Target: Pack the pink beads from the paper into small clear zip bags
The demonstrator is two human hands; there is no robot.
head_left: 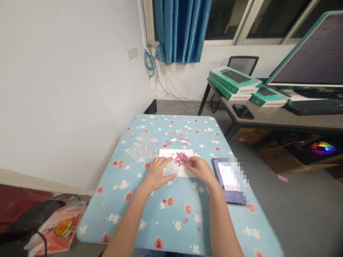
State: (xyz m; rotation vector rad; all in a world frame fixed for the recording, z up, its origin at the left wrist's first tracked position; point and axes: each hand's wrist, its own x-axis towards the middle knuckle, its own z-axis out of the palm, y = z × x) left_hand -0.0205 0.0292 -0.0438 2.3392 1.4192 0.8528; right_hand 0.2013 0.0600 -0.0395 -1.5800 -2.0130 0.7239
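A white sheet of paper (164, 152) lies mid-table with a cluster of small pink beads (181, 158) on it. My left hand (155, 175) holds a small clear plastic bag (169, 168) between thumb and fingers, low over the sheet's left side. At the right edge of the beads, my right hand (200, 169) has its fingertips pinched together; whatever they hold is too small to make out. Behind the sheet is a clear zip bag (178, 137) with a few pink pieces in it. More clear plastic bags (142, 148) lie to the left.
The table has a blue flowered cover (171, 217). A tablet (229, 181) lies at its right edge. On a desk at the right stand green keyboard boxes (235, 80), a phone (243, 111), a black keyboard (316, 106) and a monitor (311, 53). A white wall borders the left.
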